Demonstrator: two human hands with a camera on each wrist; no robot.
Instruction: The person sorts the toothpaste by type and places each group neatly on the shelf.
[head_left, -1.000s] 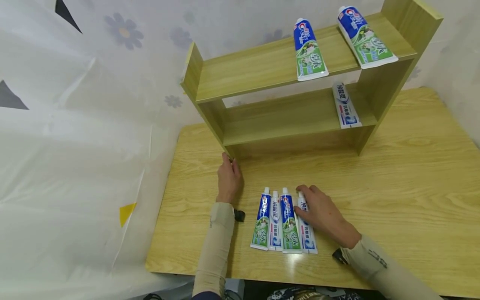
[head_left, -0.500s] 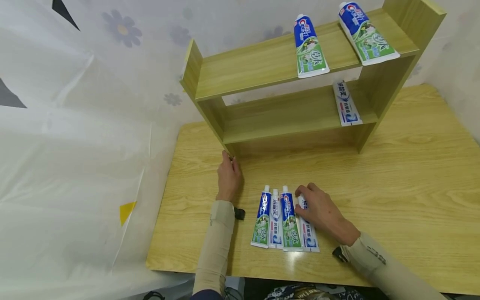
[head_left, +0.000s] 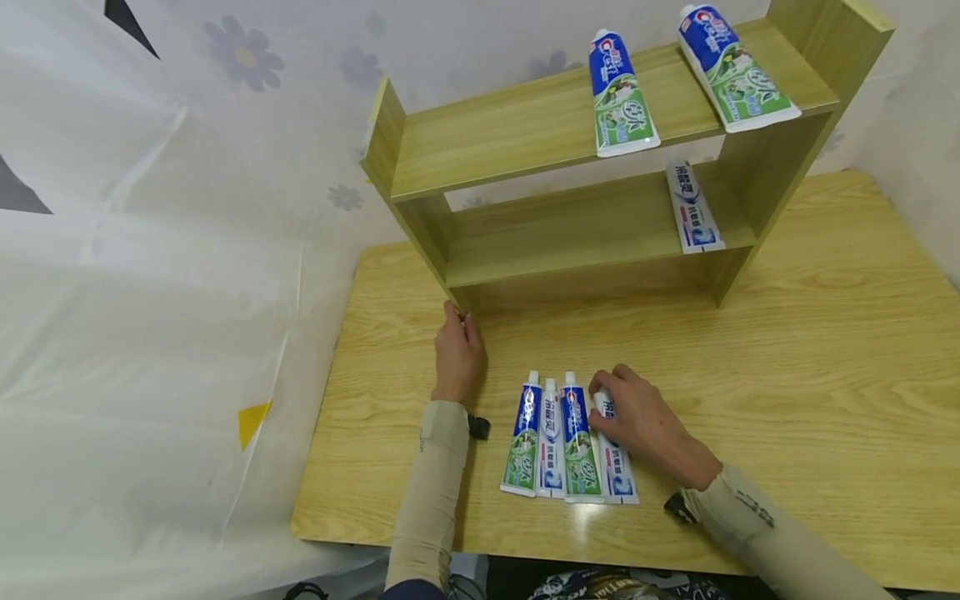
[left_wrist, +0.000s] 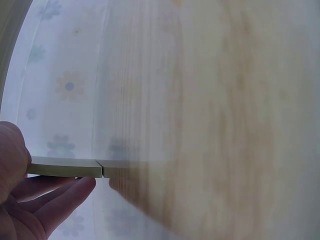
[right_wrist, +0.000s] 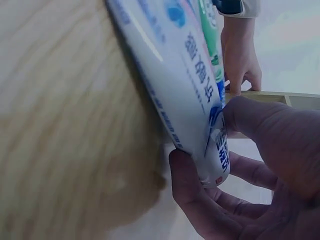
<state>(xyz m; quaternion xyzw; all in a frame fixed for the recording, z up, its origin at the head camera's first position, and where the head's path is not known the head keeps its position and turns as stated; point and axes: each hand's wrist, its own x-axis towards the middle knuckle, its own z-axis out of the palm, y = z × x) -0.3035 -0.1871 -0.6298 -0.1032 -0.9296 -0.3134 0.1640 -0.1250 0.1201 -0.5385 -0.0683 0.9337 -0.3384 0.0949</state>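
Note:
My left hand (head_left: 456,358) grips the lower front corner of the wooden shelf's left side panel. In the left wrist view, thumb and fingers lie on either side of that panel's edge (left_wrist: 65,170). With my right hand (head_left: 643,421) I pinch the cap end of a white toothpaste tube (head_left: 619,475), the rightmost in a row on the table. The right wrist view shows thumb and fingertips on both sides of this tube (right_wrist: 180,80); its cap is hidden. Left of it lie a blue-green toothpaste tube (head_left: 579,442), a white tube (head_left: 551,442) and another blue-green tube (head_left: 523,442).
The two-tier wooden shelf (head_left: 495,158) stands at the back of the table (head_left: 810,400). Two blue-green tubes (head_left: 624,100) lie on its upper board, and one white tube (head_left: 694,212) on the lower board, at the right. A plastic sheet (head_left: 187,333) hangs at the left.
The head view has tilted slightly. My right fingers have closed in around the cap end of the rightmost white tube, whose lower end has shifted a little rightward. My left hand stays put.

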